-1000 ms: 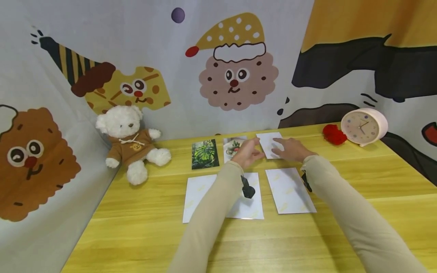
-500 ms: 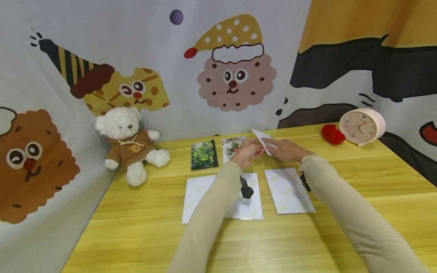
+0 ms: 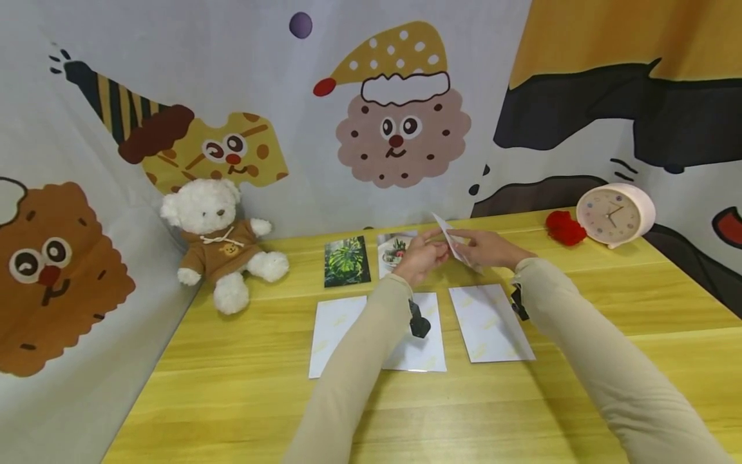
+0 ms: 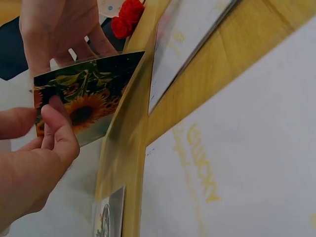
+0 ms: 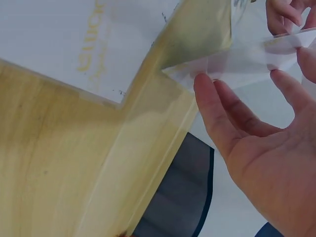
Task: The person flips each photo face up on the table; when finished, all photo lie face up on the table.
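Note:
A photo card (image 3: 445,225) stands tilted above the far part of the table, between both hands. In the left wrist view, the sunflower photo (image 4: 84,111) shows its printed side. My left hand (image 3: 418,263) has its thumb and curled fingers at the near edge and front of the photo. From the other side my right hand (image 3: 491,250) holds it; in the right wrist view the fingertips (image 5: 203,81) lie against its white back (image 5: 237,66) and the thumb is at its edge. To the left lie a green leaf photo (image 3: 346,263) and a plant-bowl photo (image 3: 390,252), both face up.
White-backed cards lie in front on the wooden table (image 3: 440,412): a left one (image 3: 333,335), a middle one (image 3: 426,351) partly under the left forearm, and a right one (image 3: 493,325). A teddy bear (image 3: 223,245) sits back left; red flowers (image 3: 565,229) and a pink clock (image 3: 617,216) stand back right.
The card that lay white side up at the back right of the table has been lifted and turned steeply on edge. Both hands have come closer together around it.

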{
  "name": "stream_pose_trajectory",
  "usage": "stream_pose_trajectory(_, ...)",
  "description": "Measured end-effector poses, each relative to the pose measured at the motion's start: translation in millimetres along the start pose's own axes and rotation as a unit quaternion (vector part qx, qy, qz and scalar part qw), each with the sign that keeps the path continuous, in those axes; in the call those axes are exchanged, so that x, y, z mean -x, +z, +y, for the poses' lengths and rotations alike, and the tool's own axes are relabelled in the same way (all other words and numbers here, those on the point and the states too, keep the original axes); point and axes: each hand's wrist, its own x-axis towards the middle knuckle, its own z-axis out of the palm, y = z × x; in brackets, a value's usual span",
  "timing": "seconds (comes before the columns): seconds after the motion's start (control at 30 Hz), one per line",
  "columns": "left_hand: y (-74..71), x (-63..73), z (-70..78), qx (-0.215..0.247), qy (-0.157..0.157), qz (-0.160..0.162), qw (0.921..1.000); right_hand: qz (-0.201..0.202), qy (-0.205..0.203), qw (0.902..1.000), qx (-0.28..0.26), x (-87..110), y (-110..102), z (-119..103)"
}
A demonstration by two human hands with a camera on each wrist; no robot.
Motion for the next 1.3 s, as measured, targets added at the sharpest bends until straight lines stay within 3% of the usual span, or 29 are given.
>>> stream_pose_trajectory(0.17,1.4,2.3,3.8,0.004,0.007,0.005,1.0000,-0.008,0.009,0.9989,-0.046,-1.2,-2,-1)
stream_pose_trajectory(0.3,2.4,5.0,7.1,-0.003,0.007,-0.012,0.9999,-0.003,0.009,0.9976,-0.069,0.3,-4,-1)
stream_pose_trajectory(0.47,4.8,7.4,9.7,-0.059,-0.004,-0.046,0.9972,0.004,0.008,0.9903,-0.138,4.4,-11,-5)
stream_pose_trajectory(0.6,10.5,8.5,11.2,-0.089,-0.008,-0.054,0.9946,0.025,-0.004,0.9816,-0.189,4.0,-18,-9)
stream_pose_trajectory(0.77,19.4,9.7,14.3,-0.124,-0.001,-0.038,0.9916,0.053,-0.013,0.9841,-0.169,0.9,-25,-13)
stream_pose_trajectory(0.93,25.1,9.5,15.0,-0.209,0.018,0.008,0.9778,0.046,-0.018,0.9869,-0.153,1.9,-29,-16)
stream_pose_trajectory(1.13,23.8,9.6,11.9,-0.219,0.032,0.033,0.9745,0.041,-0.007,0.9904,-0.132,4.5,-28,-23)
stream_pose_trajectory(1.3,21.2,8.4,11.1,-0.246,0.038,0.048,0.9673,0.073,-0.003,0.9931,-0.092,4.7,-26,-24)
